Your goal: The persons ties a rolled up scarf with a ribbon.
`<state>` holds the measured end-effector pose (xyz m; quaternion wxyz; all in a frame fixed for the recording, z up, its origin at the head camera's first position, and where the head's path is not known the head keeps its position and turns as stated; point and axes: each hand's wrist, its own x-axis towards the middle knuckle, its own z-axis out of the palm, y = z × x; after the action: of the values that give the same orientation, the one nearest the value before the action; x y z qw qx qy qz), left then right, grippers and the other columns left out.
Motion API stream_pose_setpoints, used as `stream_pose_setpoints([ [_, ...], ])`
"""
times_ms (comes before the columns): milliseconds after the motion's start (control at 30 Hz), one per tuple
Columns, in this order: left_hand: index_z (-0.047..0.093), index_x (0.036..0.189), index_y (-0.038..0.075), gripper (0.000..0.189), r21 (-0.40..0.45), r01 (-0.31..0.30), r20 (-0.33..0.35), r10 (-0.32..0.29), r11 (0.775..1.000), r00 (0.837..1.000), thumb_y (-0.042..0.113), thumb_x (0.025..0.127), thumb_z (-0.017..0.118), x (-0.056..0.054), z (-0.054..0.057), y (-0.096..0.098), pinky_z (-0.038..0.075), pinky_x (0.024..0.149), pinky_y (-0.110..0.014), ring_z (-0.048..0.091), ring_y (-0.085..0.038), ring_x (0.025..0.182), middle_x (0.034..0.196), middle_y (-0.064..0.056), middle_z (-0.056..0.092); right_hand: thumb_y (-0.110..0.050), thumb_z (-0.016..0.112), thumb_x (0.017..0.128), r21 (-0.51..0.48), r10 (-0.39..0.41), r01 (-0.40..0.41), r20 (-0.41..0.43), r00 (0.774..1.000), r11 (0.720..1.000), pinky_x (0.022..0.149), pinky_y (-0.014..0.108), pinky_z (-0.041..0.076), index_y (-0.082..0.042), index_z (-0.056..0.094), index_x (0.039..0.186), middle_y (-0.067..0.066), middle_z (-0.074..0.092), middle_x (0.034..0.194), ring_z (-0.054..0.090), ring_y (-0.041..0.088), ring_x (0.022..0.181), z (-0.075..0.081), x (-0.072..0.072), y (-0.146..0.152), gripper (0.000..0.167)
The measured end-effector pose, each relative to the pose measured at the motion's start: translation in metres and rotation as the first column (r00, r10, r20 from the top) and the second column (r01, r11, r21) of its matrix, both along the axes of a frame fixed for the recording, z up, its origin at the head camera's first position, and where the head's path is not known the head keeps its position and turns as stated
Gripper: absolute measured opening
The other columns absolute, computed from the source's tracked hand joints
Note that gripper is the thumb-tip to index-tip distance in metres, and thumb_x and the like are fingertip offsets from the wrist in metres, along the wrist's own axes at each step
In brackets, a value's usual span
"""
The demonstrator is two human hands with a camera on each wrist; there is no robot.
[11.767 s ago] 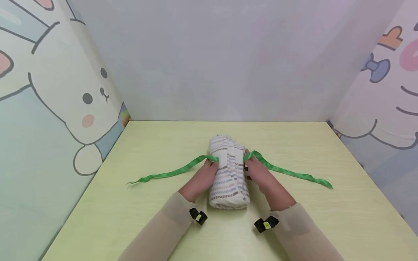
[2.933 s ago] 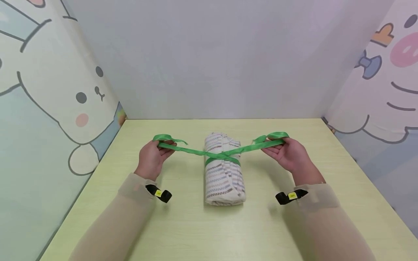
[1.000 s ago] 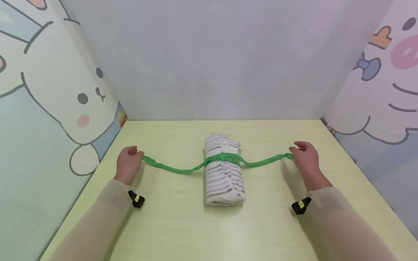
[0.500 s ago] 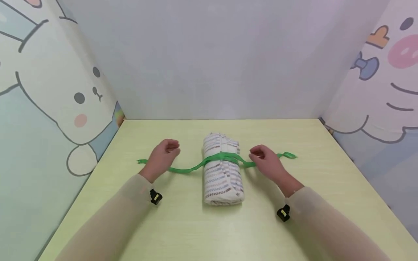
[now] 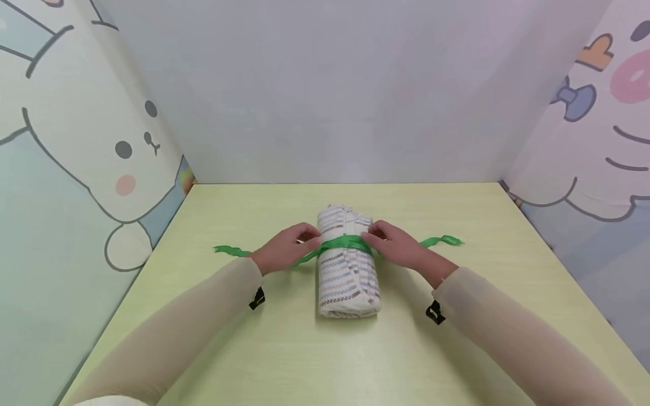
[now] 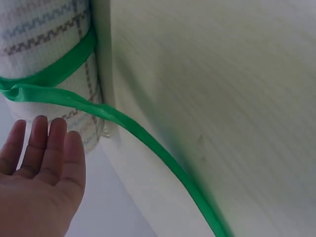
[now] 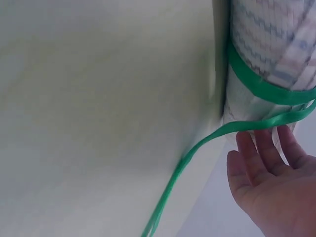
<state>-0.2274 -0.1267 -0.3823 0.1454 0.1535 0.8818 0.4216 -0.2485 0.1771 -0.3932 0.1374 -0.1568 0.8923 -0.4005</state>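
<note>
On a pale yellow-green table (image 5: 325, 361) lies a white cloth roll with multicoloured stripes (image 5: 346, 285), flanked by a left hand (image 5: 286, 248) and right hand (image 5: 398, 246), fingers loosely spread beside the thin green ribbon (image 5: 345, 242) encircling it, 2 ends trailing outward.

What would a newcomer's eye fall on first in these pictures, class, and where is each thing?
The bright green ribbon stands out first, running across the pale striped cloth roll near the middle of the table, its ends trailing to both sides. Next come the left hand and right hand, one at each side of the roll. Beyond the table, a large cartoon rabbit fills the picture's left and a pink-snouted cartoon animal its right.
</note>
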Motion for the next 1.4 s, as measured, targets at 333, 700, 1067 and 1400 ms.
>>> stream_pose_setpoints([
  [333, 0.059, 0.119, 0.016, 0.026, 0.029, -0.013, 0.096, 0.01, 0.999, 0.995, 0.04, 0.108, 0.054, -0.004, -0.011, 0.008, 0.048, 0.08, -0.037, 0.057, -0.024, 0.096, 0.107, -0.004, 0.062, -0.048, 0.062, 0.102, -0.027, 0.103, -0.103, 0.027, 0.994, 0.994, 0.066, 0.035, 0.042, -0.011, 0.056, 0.093, 0.004, 0.052, 0.081, 0.049, 0.021, 0.075, -0.003, -0.014, 0.005, 0.038],
  [700, 0.065, 0.099, 0.014, 0.027, 0.065, 0.006, 0.12, -0.014, 0.998, 0.993, 0.039, 0.107, 0.058, -0.006, -0.008, 0.013, 0.039, 0.07, -0.034, 0.048, -0.021, 0.078, 0.088, -0.005, 0.054, -0.062, 0.053, 0.101, -0.003, 0.086, -0.087, 0.135, 0.987, 0.996, 0.063, 0.036, 0.037, -0.009, 0.065, 0.103, 0.002, 0.043, 0.07, 0.041, 0.02, 0.064, 0.002, -0.02, 0.011, 0.054],
  [1067, 0.065, 0.094, 0.01, 0.03, 0.033, 0.011, 0.097, -0.014, 0.999, 0.995, 0.037, 0.106, 0.057, -0.004, 0.003, 0.015, 0.037, 0.071, -0.036, 0.046, -0.021, 0.081, 0.1, -0.015, 0.058, -0.058, 0.057, 0.101, 0.065, 0.088, -0.097, 0.129, 0.988, 0.993, 0.086, 0.042, 0.044, -0.011, 0.071, 0.095, 0.004, 0.064, 0.108, 0.054, 0.024, 0.099, 0.006, -0.022, 0.015, 0.05],
  [1400, 0.054, 0.082, 0.013, 0.036, 0.003, -0.033, 0.072, 0.033, 0.999, 0.997, 0.04, 0.104, 0.061, -0.004, 0.004, 0.016, 0.034, 0.063, -0.033, 0.043, -0.02, 0.069, 0.077, 0.0, 0.046, -0.041, 0.059, 0.105, -0.168, 0.132, -0.107, 0.145, 0.981, 0.98, 0.064, 0.039, 0.034, -0.009, 0.043, 0.077, 0.001, 0.033, 0.066, 0.029, 0.02, 0.059, 0.01, -0.019, 0.021, 0.046],
])
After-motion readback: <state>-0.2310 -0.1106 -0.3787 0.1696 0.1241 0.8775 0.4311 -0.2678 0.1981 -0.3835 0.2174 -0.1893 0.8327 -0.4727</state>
